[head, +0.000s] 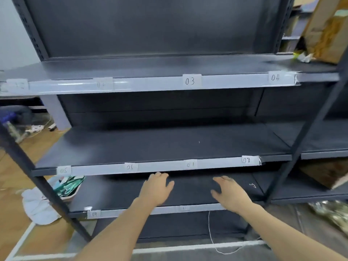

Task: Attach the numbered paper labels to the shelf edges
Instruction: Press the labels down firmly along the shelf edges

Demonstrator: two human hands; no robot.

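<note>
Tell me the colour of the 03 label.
White paper with dark handwritten digits; the 03 label shows in the head view.

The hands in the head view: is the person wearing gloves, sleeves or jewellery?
No. The left hand and the right hand are bare, with no gloves, rings or watch visible. No sleeve shows either, right down to the picture's lower edge. The picture is slightly blurred, so tiny marks could be missed.

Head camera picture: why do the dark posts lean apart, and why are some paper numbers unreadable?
Head view: the downward wide-angle lens likely splays the left dark metal post and the right dark metal post; same head view: the white paper label 03 reads sharply, while the upper-left white paper label smears under blur and glare.
</note>
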